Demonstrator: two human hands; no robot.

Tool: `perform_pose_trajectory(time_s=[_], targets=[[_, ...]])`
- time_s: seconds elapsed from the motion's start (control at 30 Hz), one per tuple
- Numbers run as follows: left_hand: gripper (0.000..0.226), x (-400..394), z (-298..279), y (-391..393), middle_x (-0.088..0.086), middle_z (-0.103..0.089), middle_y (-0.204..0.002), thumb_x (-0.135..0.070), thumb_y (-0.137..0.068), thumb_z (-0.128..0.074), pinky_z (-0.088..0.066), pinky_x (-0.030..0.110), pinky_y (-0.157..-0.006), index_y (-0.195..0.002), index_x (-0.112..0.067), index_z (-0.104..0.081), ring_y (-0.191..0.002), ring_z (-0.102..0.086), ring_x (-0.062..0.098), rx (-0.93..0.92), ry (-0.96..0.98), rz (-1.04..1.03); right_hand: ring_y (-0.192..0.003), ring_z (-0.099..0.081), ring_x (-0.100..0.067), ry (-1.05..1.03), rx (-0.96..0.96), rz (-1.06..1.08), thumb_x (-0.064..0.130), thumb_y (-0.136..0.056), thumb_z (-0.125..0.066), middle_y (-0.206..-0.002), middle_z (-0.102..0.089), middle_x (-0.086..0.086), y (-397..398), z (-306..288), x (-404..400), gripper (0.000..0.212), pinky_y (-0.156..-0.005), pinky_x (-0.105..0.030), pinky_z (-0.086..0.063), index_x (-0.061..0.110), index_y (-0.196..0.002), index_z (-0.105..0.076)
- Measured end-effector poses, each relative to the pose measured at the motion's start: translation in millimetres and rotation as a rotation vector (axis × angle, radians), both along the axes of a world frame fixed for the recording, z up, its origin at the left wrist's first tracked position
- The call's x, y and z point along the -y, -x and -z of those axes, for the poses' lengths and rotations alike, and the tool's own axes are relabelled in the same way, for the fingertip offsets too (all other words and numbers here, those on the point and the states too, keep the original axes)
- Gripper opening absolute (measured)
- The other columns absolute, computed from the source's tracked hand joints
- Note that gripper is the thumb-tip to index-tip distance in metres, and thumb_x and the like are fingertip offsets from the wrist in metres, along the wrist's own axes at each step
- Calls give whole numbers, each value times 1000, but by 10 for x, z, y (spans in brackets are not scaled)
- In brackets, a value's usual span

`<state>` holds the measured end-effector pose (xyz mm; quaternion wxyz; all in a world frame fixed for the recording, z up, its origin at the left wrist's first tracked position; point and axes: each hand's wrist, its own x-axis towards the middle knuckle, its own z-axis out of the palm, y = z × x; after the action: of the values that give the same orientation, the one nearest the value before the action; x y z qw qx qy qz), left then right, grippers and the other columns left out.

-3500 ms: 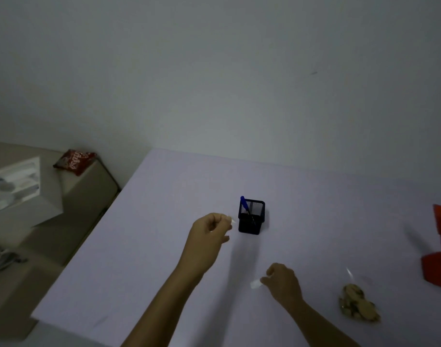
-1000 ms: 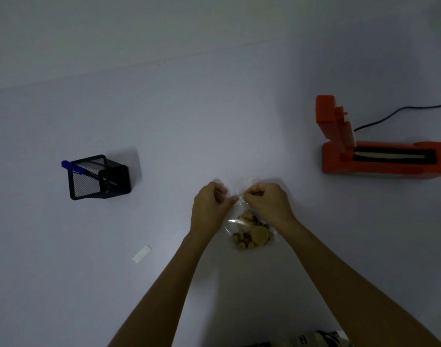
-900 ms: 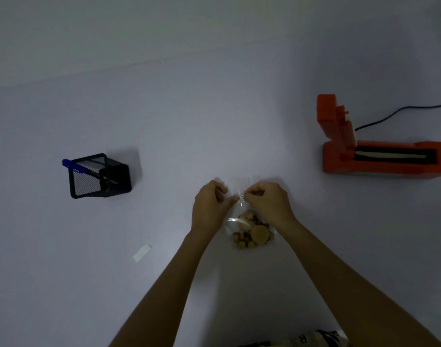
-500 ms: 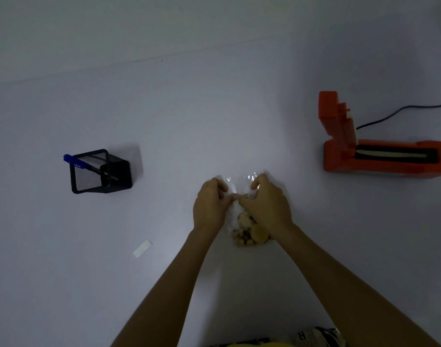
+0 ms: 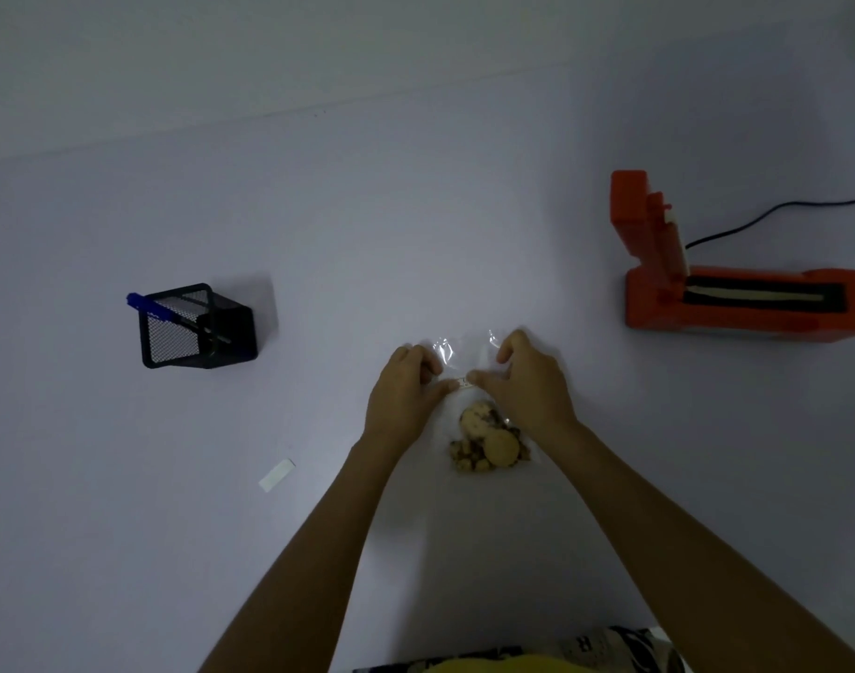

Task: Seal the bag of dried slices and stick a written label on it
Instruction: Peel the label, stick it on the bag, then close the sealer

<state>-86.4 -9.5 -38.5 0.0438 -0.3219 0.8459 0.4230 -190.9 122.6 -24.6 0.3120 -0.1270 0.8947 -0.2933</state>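
Both hands press on the clear bag (image 5: 467, 354): left hand (image 5: 406, 393) and right hand (image 5: 530, 386) pinch a small label (image 5: 462, 382) between narrowed fingertips. Dried slices (image 5: 488, 437) lie just below; the orange sealer (image 5: 736, 289) stands well right.

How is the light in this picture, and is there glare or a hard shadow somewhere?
Head view: dim, bluish light; small glare spots on the clear bag near both hands; a soft shadow behind the mesh pen holder; the far table edge bends from the wide lens.

The scene is dimly lit and slightly soft. Glare is caught on the bag (image 5: 445, 349). Corners are darkened.
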Motion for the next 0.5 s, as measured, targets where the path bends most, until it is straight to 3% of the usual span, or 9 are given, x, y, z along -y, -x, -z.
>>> perform_pose_trajectory(time_s=[0.3, 0.5], targets=[[23, 39, 7, 63, -1, -57, -82, -22, -73, -80, -44, 22, -64, -82, -18, -59, -69, -52, 9, 33, -68, -51, -66, -57, -18, 78, 15, -4, 22, -86, -67, -73, -59, -3, 20, 48, -56, 18, -59, -26, -45, 12, -86, -51], [23, 39, 15, 71, -5, -54, -78, -21, -73, -80, -39, 15, -60, -82, -17, -60, -65, -49, 4, 55, -78, -59, -61, -52, -16, 66, 6, -30, 23, -82, -72, -69, -57, -2, 17, 61, -82, 25, -56, -28, -44, 11, -83, -51]])
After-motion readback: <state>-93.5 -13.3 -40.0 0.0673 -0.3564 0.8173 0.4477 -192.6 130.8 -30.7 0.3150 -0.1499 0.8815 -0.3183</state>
